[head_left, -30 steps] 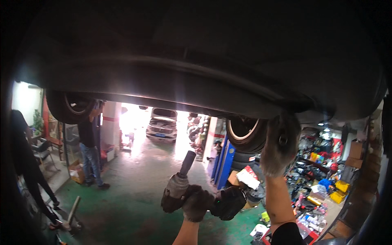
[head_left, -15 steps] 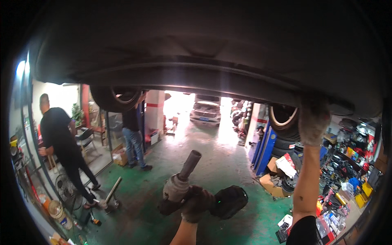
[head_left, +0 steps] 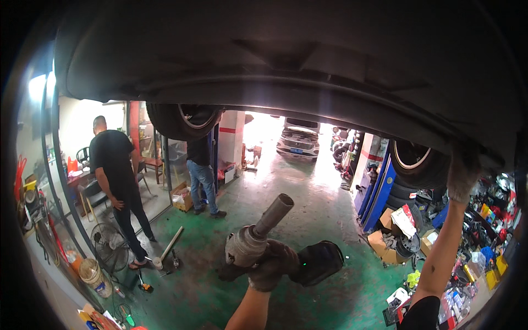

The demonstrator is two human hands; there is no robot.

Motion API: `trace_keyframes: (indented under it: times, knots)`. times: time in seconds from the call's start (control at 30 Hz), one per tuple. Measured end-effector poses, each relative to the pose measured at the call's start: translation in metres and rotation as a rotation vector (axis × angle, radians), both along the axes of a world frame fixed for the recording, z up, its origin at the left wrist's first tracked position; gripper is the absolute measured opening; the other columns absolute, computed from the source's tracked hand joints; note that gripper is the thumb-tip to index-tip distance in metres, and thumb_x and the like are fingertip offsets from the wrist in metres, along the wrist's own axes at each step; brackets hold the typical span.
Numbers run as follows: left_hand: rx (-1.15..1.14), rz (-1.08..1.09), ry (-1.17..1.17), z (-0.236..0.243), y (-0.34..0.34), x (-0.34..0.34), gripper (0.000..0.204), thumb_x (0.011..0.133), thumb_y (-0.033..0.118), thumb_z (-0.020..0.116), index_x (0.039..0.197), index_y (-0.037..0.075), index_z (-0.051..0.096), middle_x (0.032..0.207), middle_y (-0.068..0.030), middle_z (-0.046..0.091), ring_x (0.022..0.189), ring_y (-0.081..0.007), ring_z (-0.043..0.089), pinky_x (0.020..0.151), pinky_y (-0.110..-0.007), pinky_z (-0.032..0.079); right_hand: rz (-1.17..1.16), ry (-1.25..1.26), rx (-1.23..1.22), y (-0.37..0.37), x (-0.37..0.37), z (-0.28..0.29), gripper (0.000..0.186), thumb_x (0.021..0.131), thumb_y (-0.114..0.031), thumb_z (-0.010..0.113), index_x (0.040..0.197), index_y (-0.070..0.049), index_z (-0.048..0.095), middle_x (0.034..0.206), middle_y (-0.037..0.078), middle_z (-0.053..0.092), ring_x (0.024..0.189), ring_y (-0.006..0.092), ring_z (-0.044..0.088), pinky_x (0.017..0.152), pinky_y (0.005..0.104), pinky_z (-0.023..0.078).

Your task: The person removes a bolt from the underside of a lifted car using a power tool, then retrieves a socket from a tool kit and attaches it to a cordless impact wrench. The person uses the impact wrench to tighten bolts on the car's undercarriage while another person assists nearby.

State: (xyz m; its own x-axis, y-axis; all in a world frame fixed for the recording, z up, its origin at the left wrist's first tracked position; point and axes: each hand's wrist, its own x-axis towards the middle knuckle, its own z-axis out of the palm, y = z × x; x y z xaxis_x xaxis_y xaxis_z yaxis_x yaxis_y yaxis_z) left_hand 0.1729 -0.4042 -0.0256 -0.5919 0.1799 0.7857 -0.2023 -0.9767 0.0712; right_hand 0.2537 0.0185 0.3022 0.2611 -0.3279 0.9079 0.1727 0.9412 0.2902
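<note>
My left hand, in a dirty work glove, is closed round the handle of a cordless impact wrench. A long grey socket on the wrench tilts up and to the right. The dark battery sticks out to the right of my hand. Above me spreads the dark underside of a raised car. My right hand, also gloved, reaches up to the car's edge at the right; shadow hides its fingers, so I cannot tell whether they grip it.
A person in black stands at left beside a floor fan. Another person in jeans stands near a raised wheel. Blue lift post, cardboard boxes and heaped parts lie at right. A white car stands beyond.
My view has swung left, so the surroundings sit further right in it. My left hand still holds the impact wrench, and my right arm stays raised. The person in black has lowered an arm.
</note>
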Motion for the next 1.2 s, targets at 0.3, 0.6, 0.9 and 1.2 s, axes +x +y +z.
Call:
trace_keyframes:
  times: [0.3,0.6,0.9,1.2]
  knots:
    - [-0.191,0.130,0.133,0.006,-0.027,-0.010,0.041,0.079,0.023,0.069,0.118,0.015,0.061,0.111,-0.0007,0.062,0.111,-0.0199,0.057,0.105,-0.043,0.040,0.157,-0.062,-0.201,-0.010,0.011,-0.016,0.031,0.092,-0.015,0.078,0.121,-0.003,0.072,0.123,0.012,0.073,0.113,0.0248,0.069,0.100,0.0360,0.053]
    - [-0.195,-0.001,-0.169,0.000,-0.017,-0.028,0.045,0.081,0.023,0.063,0.125,0.032,0.063,0.110,0.0121,0.060,0.109,-0.0154,0.053,0.107,-0.038,0.036,0.104,0.102,-0.235,-0.030,0.001,-0.021,0.029,0.090,-0.010,0.076,0.117,-0.021,0.078,0.125,0.010,0.071,0.108,0.0271,0.071,0.094,0.0359,0.057]
    - [0.169,-0.393,-0.710,0.001,0.001,-0.030,0.028,0.089,0.035,0.066,0.117,0.027,0.066,0.077,0.0006,0.054,0.071,-0.0196,0.047,0.070,-0.038,0.039,0.511,0.195,-0.459,-0.096,0.007,-0.031,0.027,0.091,-0.007,0.078,0.117,-0.005,0.073,0.107,0.008,0.073,0.091,0.0162,0.068,0.084,0.0299,0.054]
    - [-0.419,0.215,-0.018,-0.026,0.040,-0.011,0.033,0.092,0.025,0.069,0.119,0.008,0.063,0.068,-0.0018,0.049,0.057,-0.0195,0.046,0.066,-0.038,0.040,1.749,-0.831,-1.446,-0.175,-0.016,-0.177,0.037,0.109,-0.039,0.053,0.113,-0.006,0.070,0.085,0.001,0.069,0.053,0.0071,0.052,0.046,0.0250,0.038]
